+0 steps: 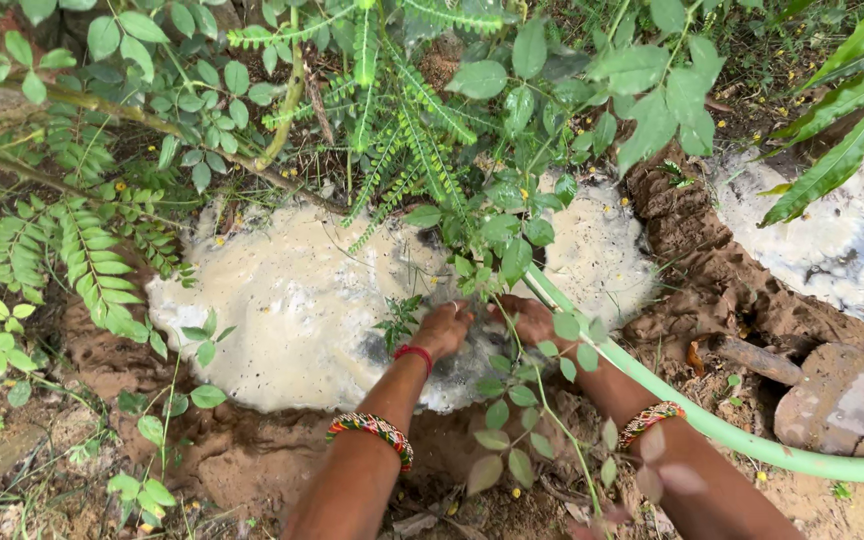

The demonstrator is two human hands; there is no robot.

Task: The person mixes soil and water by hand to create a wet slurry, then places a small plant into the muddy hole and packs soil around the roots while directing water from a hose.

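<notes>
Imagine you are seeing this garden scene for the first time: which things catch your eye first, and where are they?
The pale, foamy pool of muddy water fills a dug hollow in the middle, ringed by brown earth. At its near edge the left hand and right hand meet at the foot of a leafy plant, beaded bangles on both forearms. A light green hose runs from the lower right up to the hands.

Bare forearms — a red thread [414, 353] and beaded multicoloured bangle [372, 432] on the left, another bangle [650, 419] on the right.
</notes>
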